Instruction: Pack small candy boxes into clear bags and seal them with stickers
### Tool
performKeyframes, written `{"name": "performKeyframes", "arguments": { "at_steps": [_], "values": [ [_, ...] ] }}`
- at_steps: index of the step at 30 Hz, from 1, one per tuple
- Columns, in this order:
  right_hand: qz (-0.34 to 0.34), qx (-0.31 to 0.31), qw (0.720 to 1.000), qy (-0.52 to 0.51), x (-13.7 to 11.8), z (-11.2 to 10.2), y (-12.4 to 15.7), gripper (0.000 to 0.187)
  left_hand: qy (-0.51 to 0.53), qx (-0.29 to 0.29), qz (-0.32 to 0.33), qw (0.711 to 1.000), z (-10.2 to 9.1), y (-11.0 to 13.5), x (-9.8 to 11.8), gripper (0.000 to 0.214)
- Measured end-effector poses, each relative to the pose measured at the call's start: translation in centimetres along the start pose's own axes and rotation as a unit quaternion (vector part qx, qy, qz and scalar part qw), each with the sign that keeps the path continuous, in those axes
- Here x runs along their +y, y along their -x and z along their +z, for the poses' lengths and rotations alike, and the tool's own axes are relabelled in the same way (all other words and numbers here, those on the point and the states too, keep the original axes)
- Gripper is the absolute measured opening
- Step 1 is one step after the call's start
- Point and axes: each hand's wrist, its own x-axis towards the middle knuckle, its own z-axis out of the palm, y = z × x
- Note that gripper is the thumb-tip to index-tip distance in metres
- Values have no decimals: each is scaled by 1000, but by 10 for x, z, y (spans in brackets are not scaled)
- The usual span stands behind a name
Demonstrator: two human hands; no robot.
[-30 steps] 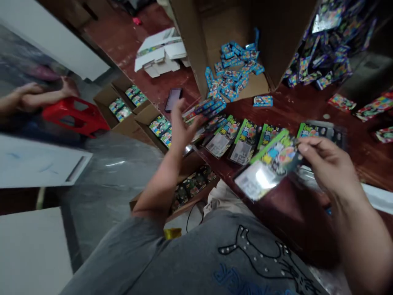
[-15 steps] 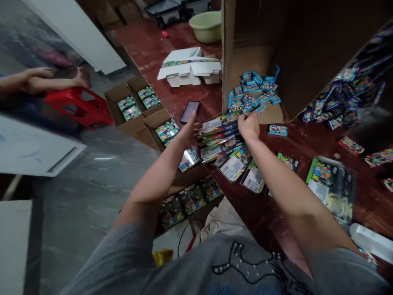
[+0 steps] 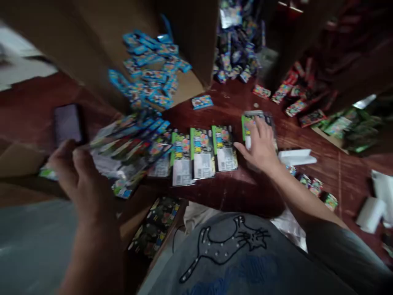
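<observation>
My left hand is blurred at the left, beside a fanned bundle of glossy printed packs. Two of its fingers show apart, but whether the hand grips the bundle I cannot tell. My right hand rests with spread fingers over a printed pack in clear plastic, partly covering it. Between the hands lies a row of flat black and green printed packs with pale label panels, overlapping at the left end. A single blue sachet lies just behind them.
Blue sachets fill an open carton; purple ones, red ones and green ones lie to its right. A phone is at the left. Below the table edge, a box holds dark packs. White card pieces lie right.
My right hand has let go of the bundle and moved right onto the plastic-wrapped pack. The view has turned right, bringing red and green sachets into sight. The bundle is now fanned out.
</observation>
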Motion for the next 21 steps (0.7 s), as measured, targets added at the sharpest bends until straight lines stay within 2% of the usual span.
{"name": "performKeyframes", "arguments": {
  "at_steps": [1, 2, 4, 6, 8, 10, 12, 14, 16, 19, 21],
  "values": [
    [57, -2, 998, 35, 28, -4, 20, 83, -12, 39, 8, 999, 16, 16, 14, 36],
    [102, -9, 993, 61, 50, -8, 35, 86, -8, 48, 15, 999, 36, 31, 28, 33],
    [143, -38, 986, 74, 74, -10, 51, 90, 31, -29, 20, 999, 87, 56, 56, 31],
    [147, -72, 985, 59, 72, -7, 49, 93, 91, -157, 8, 983, 145, 69, 75, 32],
    [174, -92, 979, 49, 55, 0, 35, 97, 175, -264, -57, 947, 202, 70, 84, 36],
    [227, -105, 967, 50, 41, 8, 18, 97, 223, -327, -133, 909, 252, 65, 87, 39],
    [269, -120, 955, 26, 40, 12, 5, 86, 230, -346, -183, 891, 289, 62, 88, 39],
    [289, -124, 949, -7, 51, 11, 1, 65, 217, -339, -198, 894, 311, 62, 88, 41],
    [288, -109, 951, -29, 66, 4, 7, 41, 199, -320, -168, 911, 321, 64, 86, 45],
    [256, -73, 962, -64, 81, -11, 28, 34, 149, -285, -74, 944, 325, 67, 80, 62],
    [231, -40, 966, -113, 83, -18, 39, 29, 112, -266, -38, 957, 329, 66, 75, 76]
  ]
}}
